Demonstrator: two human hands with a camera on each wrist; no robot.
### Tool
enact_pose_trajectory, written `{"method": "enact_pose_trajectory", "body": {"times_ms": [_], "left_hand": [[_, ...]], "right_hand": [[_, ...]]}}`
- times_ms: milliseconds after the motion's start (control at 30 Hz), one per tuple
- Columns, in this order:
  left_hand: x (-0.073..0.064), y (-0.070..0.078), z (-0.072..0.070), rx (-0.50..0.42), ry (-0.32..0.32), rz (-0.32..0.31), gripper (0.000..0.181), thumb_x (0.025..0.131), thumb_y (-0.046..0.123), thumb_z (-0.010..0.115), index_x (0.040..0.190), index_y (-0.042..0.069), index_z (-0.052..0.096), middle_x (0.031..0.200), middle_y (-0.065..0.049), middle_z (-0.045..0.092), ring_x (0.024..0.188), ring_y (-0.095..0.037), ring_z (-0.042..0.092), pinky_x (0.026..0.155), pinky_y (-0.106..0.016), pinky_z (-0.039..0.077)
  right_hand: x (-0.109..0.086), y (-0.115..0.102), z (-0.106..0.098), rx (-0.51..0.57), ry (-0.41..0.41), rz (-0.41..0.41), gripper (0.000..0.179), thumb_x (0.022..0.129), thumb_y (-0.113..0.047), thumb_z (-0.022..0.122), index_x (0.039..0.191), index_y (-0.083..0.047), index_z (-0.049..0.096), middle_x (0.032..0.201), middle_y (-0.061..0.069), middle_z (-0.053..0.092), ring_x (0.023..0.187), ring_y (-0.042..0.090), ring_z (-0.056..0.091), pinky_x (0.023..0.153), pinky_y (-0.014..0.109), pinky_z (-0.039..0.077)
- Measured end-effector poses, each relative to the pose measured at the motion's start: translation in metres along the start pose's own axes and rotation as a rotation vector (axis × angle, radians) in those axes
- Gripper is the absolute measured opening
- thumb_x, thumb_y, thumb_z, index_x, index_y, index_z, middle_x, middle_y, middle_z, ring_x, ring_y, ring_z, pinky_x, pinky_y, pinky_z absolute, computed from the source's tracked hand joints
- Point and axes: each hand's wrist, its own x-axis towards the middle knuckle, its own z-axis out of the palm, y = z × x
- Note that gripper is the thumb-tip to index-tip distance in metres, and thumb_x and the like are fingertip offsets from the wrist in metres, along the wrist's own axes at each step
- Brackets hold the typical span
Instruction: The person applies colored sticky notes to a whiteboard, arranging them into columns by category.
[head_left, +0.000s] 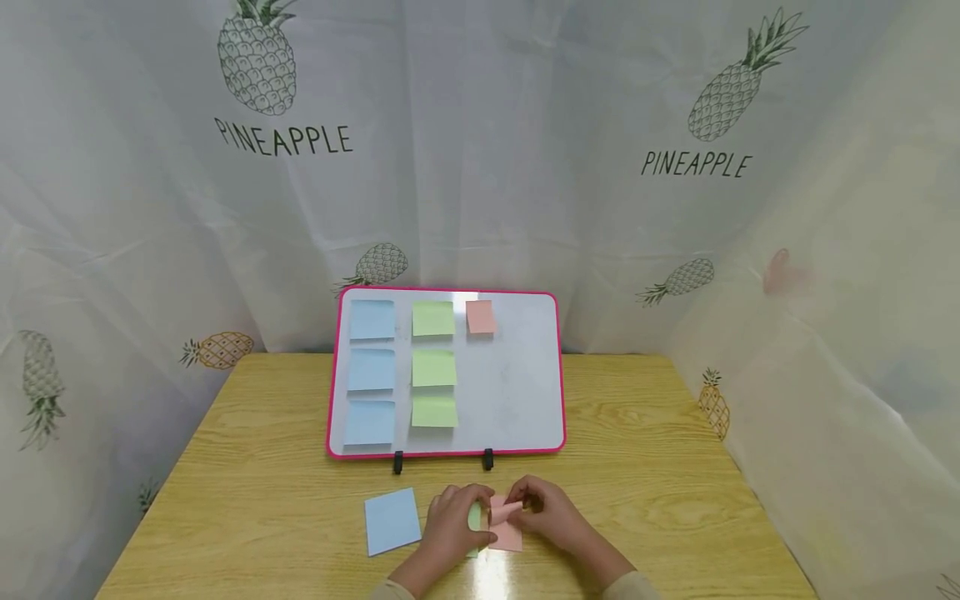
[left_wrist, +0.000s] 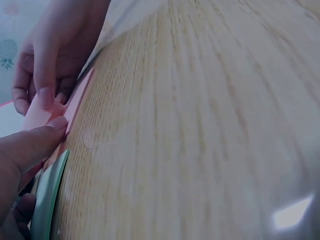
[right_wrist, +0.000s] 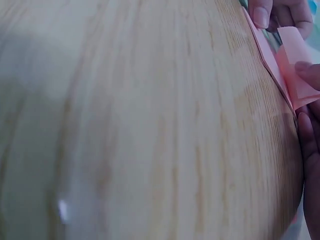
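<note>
My right hand pinches a pink sticky note between thumb and fingers. The note curls up off the pink sticky note pad that lies on the table. My left hand holds that pad at its left edge, thumb at the near corner and fingers at the far one. Under the left hand lies a green sticky note pad, partly hidden by the palm. A blue sticky note pad rests on the table to the left of this hand.
A pink-framed whiteboard stands behind the hands on black feet. It carries a column of blue notes, a column of green notes and one pink note at top. A pineapple-print curtain surrounds the wooden table.
</note>
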Motion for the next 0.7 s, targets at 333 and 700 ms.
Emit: {"method": "enact_pose_trajectory", "body": {"times_ms": [333,700], "left_hand": [[-0.002,0.000,-0.001,0.075,-0.001,0.057,0.034,0.070,0.035,0.087,0.098,0.030,0.068,0.123,0.017,0.061,0.095,-0.008,0.047,0.085,-0.044,0.037],[-0.003,0.007,-0.007,0.097,-0.020,0.058,0.047,0.072,0.033,0.086,0.115,0.032,0.068,0.124,0.016,0.060,0.096,-0.009,0.046,0.086,-0.045,0.038]], "right_hand": [[0.003,0.002,-0.005,0.126,-0.016,0.063,0.017,0.093,-0.012,0.066,0.109,-0.005,0.068,0.101,0.008,0.067,0.081,0.012,0.060,0.069,0.024,0.050],[0.006,-0.019,-0.018,0.198,-0.161,0.013,0.025,0.092,0.002,0.063,0.114,0.013,0.062,0.103,0.026,0.064,0.088,0.016,0.062,0.075,0.023,0.051]]}}
